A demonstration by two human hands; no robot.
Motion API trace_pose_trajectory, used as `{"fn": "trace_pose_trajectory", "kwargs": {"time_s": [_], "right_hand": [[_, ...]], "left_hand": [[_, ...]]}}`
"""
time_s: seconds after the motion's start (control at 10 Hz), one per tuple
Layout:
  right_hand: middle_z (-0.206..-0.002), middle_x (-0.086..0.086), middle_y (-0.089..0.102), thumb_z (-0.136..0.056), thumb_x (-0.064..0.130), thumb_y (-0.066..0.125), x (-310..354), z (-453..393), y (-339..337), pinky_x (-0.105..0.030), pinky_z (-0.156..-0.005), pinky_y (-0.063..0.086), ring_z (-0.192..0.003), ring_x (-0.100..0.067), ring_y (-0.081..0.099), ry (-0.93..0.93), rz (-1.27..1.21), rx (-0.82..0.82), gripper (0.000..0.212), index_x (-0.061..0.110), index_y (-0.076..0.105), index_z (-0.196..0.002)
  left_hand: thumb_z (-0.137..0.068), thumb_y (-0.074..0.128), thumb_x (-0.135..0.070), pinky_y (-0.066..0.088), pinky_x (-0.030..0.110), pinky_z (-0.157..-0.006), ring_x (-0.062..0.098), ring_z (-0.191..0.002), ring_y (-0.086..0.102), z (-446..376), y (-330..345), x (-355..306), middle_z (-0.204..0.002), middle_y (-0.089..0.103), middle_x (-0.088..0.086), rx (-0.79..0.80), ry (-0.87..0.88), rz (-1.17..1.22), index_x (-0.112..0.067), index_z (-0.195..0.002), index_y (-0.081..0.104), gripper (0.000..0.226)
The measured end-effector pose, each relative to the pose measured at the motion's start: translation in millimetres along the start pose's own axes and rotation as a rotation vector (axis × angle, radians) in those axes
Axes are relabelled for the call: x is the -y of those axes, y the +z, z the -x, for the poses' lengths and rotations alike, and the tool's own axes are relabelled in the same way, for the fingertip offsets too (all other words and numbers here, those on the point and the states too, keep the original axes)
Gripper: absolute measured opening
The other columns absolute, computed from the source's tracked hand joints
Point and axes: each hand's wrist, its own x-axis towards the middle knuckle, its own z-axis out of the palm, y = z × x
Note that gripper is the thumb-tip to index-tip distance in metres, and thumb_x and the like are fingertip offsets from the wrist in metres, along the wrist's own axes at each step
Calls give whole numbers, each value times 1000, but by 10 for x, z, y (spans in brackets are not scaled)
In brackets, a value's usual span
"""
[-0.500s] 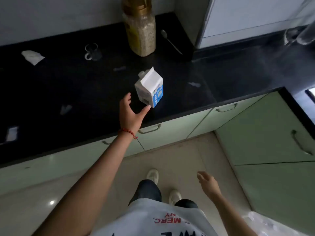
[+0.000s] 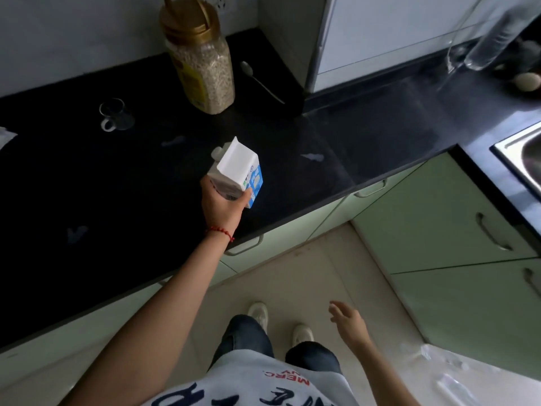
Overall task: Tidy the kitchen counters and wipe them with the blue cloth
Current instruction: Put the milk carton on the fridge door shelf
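A white and blue milk carton [image 2: 238, 168] stands near the front edge of the black counter [image 2: 87, 186]. My left hand [image 2: 221, 205] is closed around the carton's lower side, thumb on the right face. My right hand [image 2: 348, 322] hangs over the floor with fingers spread and nothing in it. No blue cloth is in view.
A tall grain jar with a gold lid [image 2: 202, 63] stands at the back, a spoon [image 2: 260, 80] to its right, a glass cup [image 2: 114, 114] to its left. Small white scraps [image 2: 312, 157] dot the counter. A sink [image 2: 524, 153] sits at the right. Green cabinets [image 2: 439, 230] line the floor.
My left hand moved forward and closed on the milk carton; before, it was open just short of it. The right hand stayed low over the floor.
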Motion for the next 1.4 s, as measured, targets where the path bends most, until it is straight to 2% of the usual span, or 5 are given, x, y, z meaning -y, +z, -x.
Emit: {"fn": "trace_pose_trajectory", "kwargs": {"time_s": [0.5, 0.8, 1.0, 1.2, 1.4], "right_hand": [[-113, -22, 64, -93, 17, 47, 697, -263, -298, -36, -80, 45, -101, -36, 61, -251, 416, 330, 29, 0, 59, -112], [-129, -17, 55, -94, 9, 43, 1086, -214, -71, -38, -101, 40, -120, -32, 52, -469, 798, 551, 32, -1, 54, -122], [-46, 0, 67, 3, 14, 92, 817, -74, 771, -10, -39, 43, -33, -2, 58, -1379, 1204, 886, 54, 16, 69, -46], [-126, -17, 57, -92, 13, 49, 634, 1154, 1466, -30, -95, 43, -115, -28, 56, -1140, 1537, 891, 26, 6, 58, -116], [-119, -19, 62, -94, 17, 45, 3, 2044, 2316, -29, -84, 41, -107, -31, 58, -1185, 1689, 1035, 25, 5, 60, -111]], "left_hand": [[-57, 82, 0, 50, 3, -74, -20, -98, 54, 1741, -880, 265, -105, 53, -19, -390, -112, 48, -28, -96, 43, 62], [-56, 85, -13, 56, 25, -68, 21, -96, 58, 3336, -889, 642, -106, 57, 3, -893, -510, 105, -13, -104, 42, 64], [-61, 81, -4, 52, 8, -56, 21, -96, 54, 4506, -903, 836, -109, 52, 0, -1212, -685, 130, -19, -105, 38, 63], [-63, 80, -3, 51, 31, -72, 25, -99, 56, 5533, -849, 1035, -116, 56, 10, -1541, -880, 261, -5, -115, 41, 65], [-62, 81, -6, 51, 32, -69, 36, -102, 59, 6442, -957, 1284, -107, 53, 5, -1817, -987, 390, -16, -100, 38, 59]]}}
